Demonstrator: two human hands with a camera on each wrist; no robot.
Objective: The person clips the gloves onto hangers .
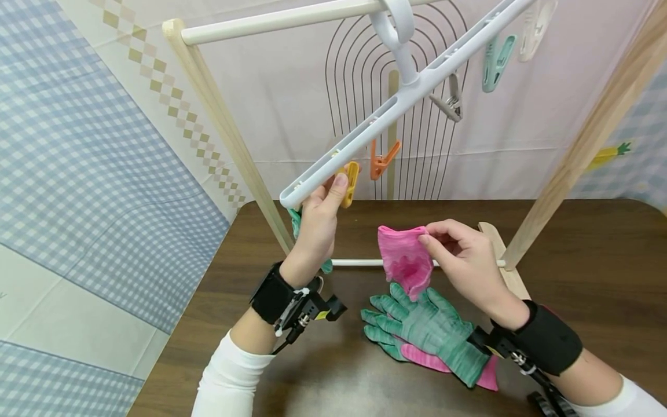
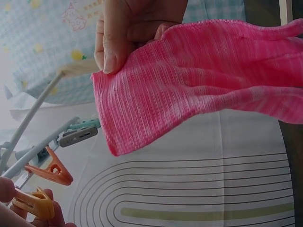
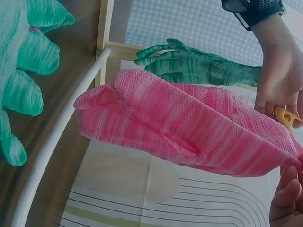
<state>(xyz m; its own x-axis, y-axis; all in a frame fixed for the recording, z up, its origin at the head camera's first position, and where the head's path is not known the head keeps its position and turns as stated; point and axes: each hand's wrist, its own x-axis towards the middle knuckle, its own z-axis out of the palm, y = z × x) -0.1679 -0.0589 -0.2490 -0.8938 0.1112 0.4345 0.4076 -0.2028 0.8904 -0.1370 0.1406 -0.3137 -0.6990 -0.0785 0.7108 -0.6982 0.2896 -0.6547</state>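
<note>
At the lower end of a white clip hanger [image 1: 359,130], my left hand [image 1: 316,229] pinches a yellow clothespin [image 1: 351,184]. My right hand [image 1: 466,263] holds a pink knitted glove [image 1: 403,255] by a corner of its cuff, fingers hanging down. In the left wrist view the pink cuff [image 2: 137,109] spreads below the right fingers, apart from the yellow clothespin. Behind my left hand, a green glove [image 3: 203,68] hangs fingers down, its upper end hidden by that hand. Under the held glove, green gloves [image 1: 435,327] lie on the table over another pink glove [image 1: 424,357].
An orange clothespin [image 1: 383,160], a grey one [image 1: 449,101], a teal one [image 1: 497,63] and a white one [image 1: 537,29] hang along the hanger. A wooden stand [image 1: 224,121] with white rods [image 1: 281,22] frames the brown table [image 1: 208,341]. Patterned cloth covers the back.
</note>
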